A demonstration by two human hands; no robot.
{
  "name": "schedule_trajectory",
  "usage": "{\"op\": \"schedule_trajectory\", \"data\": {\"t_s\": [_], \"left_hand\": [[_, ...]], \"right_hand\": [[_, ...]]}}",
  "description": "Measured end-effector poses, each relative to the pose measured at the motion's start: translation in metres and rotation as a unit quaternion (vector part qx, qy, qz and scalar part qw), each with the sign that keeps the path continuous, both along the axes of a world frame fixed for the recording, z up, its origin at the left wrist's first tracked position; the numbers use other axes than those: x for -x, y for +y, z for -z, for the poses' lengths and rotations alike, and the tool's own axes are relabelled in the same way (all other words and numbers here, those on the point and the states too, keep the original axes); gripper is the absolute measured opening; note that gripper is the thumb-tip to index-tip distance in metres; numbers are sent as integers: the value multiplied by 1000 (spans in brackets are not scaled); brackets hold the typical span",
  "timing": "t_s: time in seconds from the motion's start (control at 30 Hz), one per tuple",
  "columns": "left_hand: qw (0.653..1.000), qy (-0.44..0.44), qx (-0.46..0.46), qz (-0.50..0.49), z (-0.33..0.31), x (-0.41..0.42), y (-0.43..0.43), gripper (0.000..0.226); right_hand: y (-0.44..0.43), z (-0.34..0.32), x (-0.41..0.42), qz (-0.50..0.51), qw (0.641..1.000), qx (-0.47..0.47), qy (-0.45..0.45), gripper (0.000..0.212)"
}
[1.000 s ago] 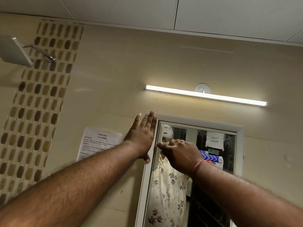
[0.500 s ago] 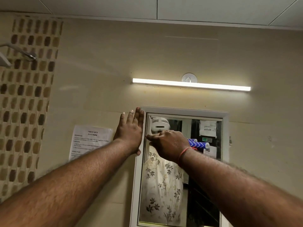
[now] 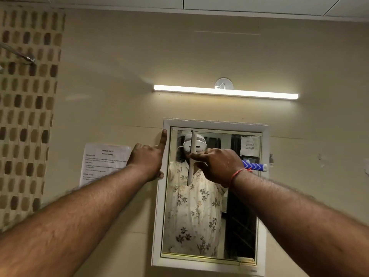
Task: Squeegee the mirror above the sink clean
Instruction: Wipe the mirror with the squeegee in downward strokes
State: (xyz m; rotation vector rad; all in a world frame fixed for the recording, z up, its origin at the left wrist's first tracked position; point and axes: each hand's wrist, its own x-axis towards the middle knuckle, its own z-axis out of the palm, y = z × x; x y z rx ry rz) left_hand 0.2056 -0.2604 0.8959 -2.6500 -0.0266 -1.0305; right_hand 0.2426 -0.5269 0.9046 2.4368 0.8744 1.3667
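Note:
The mirror (image 3: 239, 216) hangs on the beige wall in a white frame (image 3: 159, 216). My right hand (image 3: 217, 166) grips a squeegee at the top of the glass. Its pale blade (image 3: 192, 156) stands upright against the mirror, a little right of the left edge. The blue handle (image 3: 254, 166) with white chevrons pokes out to the right past my wrist. My left hand (image 3: 147, 160) rests against the frame's upper left edge, one finger straight up along it and the others bent. The sink is out of view.
A lit tube light (image 3: 225, 92) runs across the wall just above the mirror. A printed paper notice (image 3: 103, 160) is stuck to the wall left of the frame. A brown mosaic tile strip (image 3: 26, 116) and a metal bracket (image 3: 22, 54) are at the far left.
The squeegee blade has moved right from the mirror's left edge. My left hand has gone from flat on the wall to bent fingers with one straight along the frame.

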Motion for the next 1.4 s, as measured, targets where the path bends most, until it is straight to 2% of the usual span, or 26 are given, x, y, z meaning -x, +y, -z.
{"op": "schedule_trajectory", "data": {"t_s": [0.37, 0.53, 0.67, 0.77, 1.07, 1.2, 1.4], "left_hand": [[999, -3, 32, 12, 3, 13, -6, 170], [999, -17, 33, 22, 8, 5, -3, 175], [996, -24, 71, 38, 13, -6, 1, 183], [997, -23, 71, 38, 14, -6, -2, 183], [996, -20, 75, 32, 21, 1, -9, 177], [996, 8, 90, 23, 21, 4, -13, 174], [994, 34, 101, 16, 26, 5, -15, 169]], "right_hand": [[-88, 5, 11, 19, 999, -23, -10, 45], [-136, 10, 17, 26, 997, -63, -26, 42], [-175, 14, 22, 113, 990, -88, 6, 47], [-193, 15, 22, 135, 987, -86, 18, 50], [-192, 12, 27, 126, 988, -84, 22, 50], [-186, 18, 29, 126, 990, -68, 14, 53], [-121, 71, 31, 5, 1000, 17, -24, 50]]}}
